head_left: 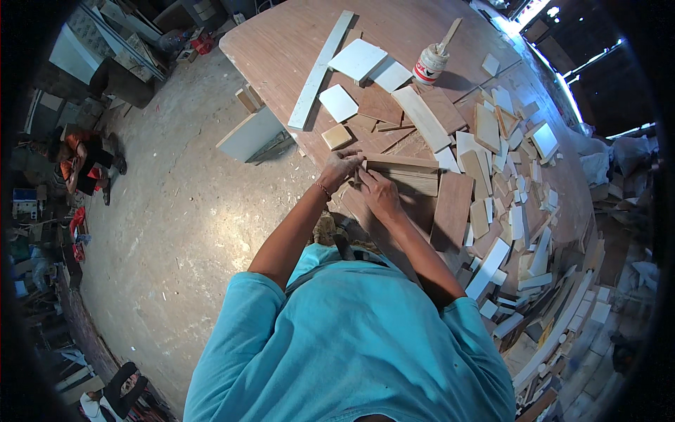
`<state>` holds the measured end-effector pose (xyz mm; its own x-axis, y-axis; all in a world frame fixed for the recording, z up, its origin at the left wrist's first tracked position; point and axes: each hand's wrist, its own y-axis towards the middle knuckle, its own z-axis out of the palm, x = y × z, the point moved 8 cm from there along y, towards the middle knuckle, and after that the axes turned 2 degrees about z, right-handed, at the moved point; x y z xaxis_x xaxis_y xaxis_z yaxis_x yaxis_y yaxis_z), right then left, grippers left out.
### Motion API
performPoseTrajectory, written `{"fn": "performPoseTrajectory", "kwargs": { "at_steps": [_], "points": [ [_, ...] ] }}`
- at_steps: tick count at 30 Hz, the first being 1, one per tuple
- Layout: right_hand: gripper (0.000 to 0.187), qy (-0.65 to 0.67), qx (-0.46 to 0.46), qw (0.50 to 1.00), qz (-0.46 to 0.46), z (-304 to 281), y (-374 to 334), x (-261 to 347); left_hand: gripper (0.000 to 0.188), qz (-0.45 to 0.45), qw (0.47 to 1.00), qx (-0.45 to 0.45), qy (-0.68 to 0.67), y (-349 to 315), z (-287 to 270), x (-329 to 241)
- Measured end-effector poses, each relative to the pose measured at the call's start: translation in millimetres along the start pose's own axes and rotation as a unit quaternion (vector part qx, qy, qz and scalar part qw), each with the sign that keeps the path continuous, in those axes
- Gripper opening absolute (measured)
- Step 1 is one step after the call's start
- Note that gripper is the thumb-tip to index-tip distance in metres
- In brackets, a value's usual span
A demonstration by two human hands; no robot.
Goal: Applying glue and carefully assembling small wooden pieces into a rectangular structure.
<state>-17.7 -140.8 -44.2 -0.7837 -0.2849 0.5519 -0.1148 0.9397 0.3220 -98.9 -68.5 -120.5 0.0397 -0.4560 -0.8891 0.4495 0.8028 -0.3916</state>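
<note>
A small wooden box-like assembly (404,164) of thin boards lies at the near edge of the wooden table (274,35). At its left end my left hand (341,167) is closed round the corner, fingers bent. Close beside it, my right hand (380,195) has its fingertips together on the same end. Whether something small sits between the fingertips is hidden. A flat brown board (452,211) lies just right of the assembly. Beyond my left hand is a small pale wood block (337,137).
A white jar with a stick in it (429,65) stands at the back. Long pale strips (322,70) and white panels (358,60) lie nearby. Many offcuts (517,176) are heaped at right. A panel (251,135) juts past the left edge. A person (84,162) sits at far left.
</note>
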Motion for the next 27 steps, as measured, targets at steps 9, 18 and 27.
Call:
{"fn": "performPoseTrajectory", "kwargs": {
  "at_steps": [9, 18, 27],
  "points": [
    [0.042, 0.004, 0.017, 0.997, 0.082, -4.5, -2.3, -7.8, 0.069, -0.062, 0.994, -0.047, 0.075, -17.3, 2.4, -0.2],
    [0.023, 0.036, -0.071, 0.981, 0.18, -25.5, -39.0, -61.6, 0.07, -0.078, 0.995, -0.055, 0.03, -16.1, -11.4, 27.6],
    [0.02, 0.105, -0.099, 0.977, 0.159, -37.5, -3.9, -29.5, 0.037, 0.077, 0.964, -0.218, 0.134, 8.1, -38.8, 7.9]
  ]
}}
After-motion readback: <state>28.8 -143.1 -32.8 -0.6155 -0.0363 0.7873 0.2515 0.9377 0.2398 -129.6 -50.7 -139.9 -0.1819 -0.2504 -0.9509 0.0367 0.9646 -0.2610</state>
